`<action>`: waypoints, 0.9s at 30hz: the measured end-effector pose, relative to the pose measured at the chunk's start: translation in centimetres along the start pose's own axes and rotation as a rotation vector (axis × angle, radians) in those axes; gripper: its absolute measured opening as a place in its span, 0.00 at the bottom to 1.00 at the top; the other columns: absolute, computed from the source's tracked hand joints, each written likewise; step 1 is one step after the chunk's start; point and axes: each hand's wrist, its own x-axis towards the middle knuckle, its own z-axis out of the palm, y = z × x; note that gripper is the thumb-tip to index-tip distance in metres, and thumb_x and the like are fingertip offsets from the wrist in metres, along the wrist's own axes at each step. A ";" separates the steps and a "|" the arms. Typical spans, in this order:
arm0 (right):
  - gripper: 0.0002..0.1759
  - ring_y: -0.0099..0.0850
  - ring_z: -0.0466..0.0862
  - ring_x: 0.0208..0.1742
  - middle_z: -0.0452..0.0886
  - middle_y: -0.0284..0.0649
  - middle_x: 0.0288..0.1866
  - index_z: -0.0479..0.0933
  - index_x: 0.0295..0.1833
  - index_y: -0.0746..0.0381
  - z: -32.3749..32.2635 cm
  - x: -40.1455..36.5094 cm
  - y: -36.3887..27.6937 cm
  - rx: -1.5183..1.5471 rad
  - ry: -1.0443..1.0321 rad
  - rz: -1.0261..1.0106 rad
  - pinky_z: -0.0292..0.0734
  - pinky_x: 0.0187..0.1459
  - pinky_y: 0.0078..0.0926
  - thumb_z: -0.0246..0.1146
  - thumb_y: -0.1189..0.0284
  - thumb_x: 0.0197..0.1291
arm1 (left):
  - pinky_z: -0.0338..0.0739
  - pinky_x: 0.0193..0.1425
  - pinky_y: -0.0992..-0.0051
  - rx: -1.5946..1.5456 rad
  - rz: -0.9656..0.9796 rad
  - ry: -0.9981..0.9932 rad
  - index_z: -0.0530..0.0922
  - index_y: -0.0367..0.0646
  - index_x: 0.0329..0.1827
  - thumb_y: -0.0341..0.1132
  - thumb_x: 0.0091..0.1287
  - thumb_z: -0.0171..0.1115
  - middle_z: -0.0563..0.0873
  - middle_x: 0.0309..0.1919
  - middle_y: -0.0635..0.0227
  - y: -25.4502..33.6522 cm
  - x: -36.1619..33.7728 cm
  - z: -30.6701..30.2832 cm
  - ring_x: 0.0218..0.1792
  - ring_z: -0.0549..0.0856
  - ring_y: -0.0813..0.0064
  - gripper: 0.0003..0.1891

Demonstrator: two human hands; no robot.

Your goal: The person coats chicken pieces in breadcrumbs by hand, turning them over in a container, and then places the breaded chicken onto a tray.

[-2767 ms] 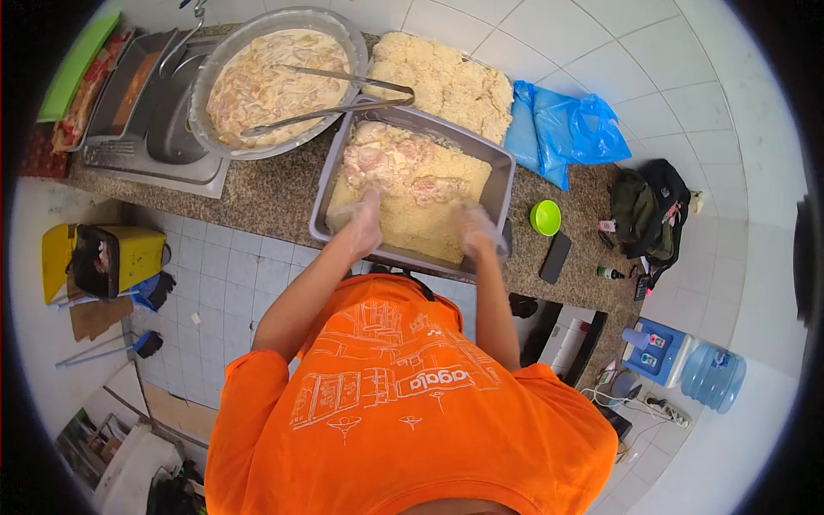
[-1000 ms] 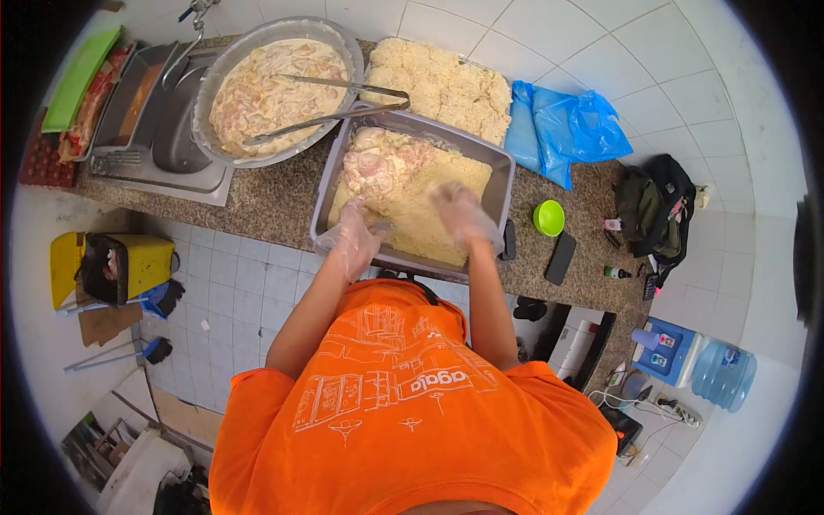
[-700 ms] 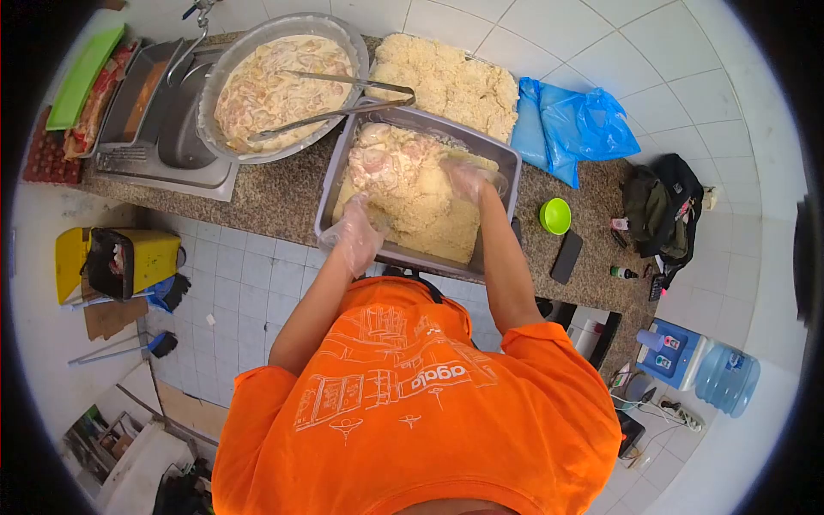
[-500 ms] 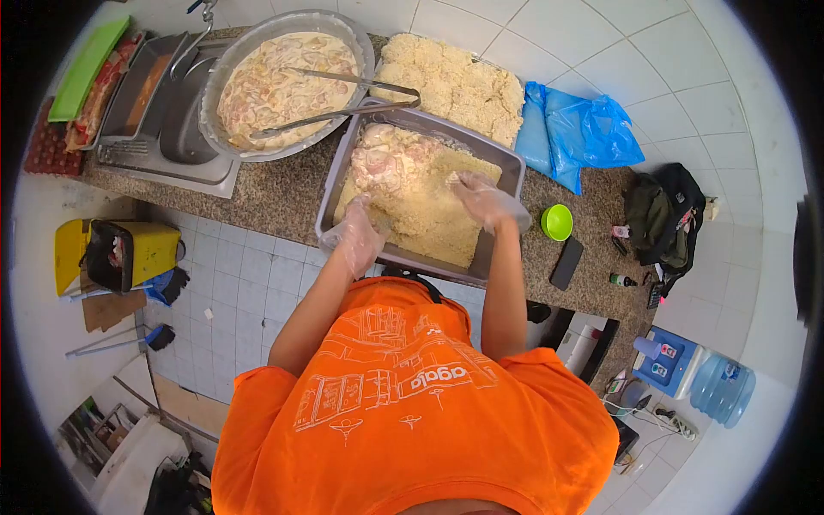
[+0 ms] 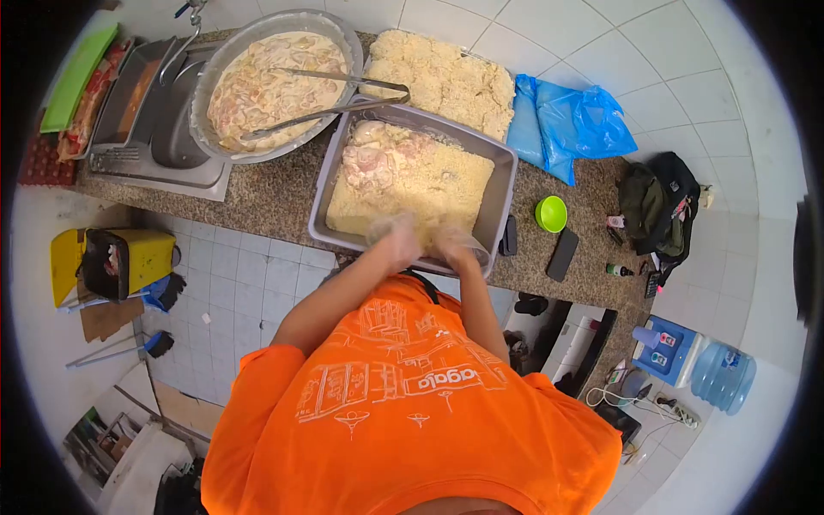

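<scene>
A grey-purple plastic tub [image 5: 505, 193] stands on the counter, holding pale yellow crumbs [image 5: 459, 176]. Wet, batter-coated pieces of raw meat, apparently chicken [image 5: 369, 163], are heaped at its left rear. My left hand [image 5: 395, 242], in a clear plastic glove, is low in the crumbs by the tub's near edge. Close beside it, my right hand [image 5: 451, 242], gloved likewise, is at the same edge. Motion smears the fingers of both hands, and whether they hold crumbs cannot be seen. Metal tongs [image 5: 330, 110] span from the tub's rear rim to a large round basin [image 5: 199, 107] of battered meat.
Crumb-coated pieces [image 5: 442, 77] fill an area behind the tub. Right of them lie blue plastic bags [image 5: 579, 124]. A green bowl [image 5: 551, 213], a phone [image 5: 562, 255] and a backpack [image 5: 661, 206] are farther right. A sink [image 5: 176, 129] is at left.
Both hands have drawn back towards me and closer together, from the tub's middle to its near edge. More crumb surface shows at the right, and the meat pieces stay put.
</scene>
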 end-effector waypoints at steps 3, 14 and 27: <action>0.21 0.49 0.80 0.49 0.79 0.55 0.50 0.77 0.46 0.64 -3.8 -1.9 -2.3 0.016 0.006 -0.105 0.72 0.51 0.43 0.42 0.63 0.68 | 0.75 0.57 0.65 0.141 0.525 -0.359 0.74 0.35 0.48 0.24 0.61 0.57 0.81 0.50 0.55 -13.4 14.1 -7.2 0.53 0.80 0.66 0.12; 0.16 0.44 0.83 0.43 0.83 0.50 0.43 0.79 0.40 0.66 3.3 8.2 -1.2 -0.208 -0.082 -0.627 0.75 0.47 0.39 0.47 0.69 0.63 | 0.61 0.68 0.53 -0.539 0.152 0.317 0.61 0.36 0.65 0.48 0.71 0.40 0.68 0.65 0.55 7.9 -10.0 0.2 0.65 0.68 0.59 0.27; 0.22 0.43 0.77 0.60 0.78 0.45 0.56 0.76 0.55 0.55 -9.4 -0.5 -5.2 0.352 0.015 0.455 0.70 0.59 0.40 0.54 0.58 0.59 | 0.47 0.75 0.51 -0.642 0.146 0.379 0.41 0.35 0.74 0.48 0.68 0.50 0.43 0.74 0.47 8.9 -10.4 0.6 0.74 0.49 0.45 0.41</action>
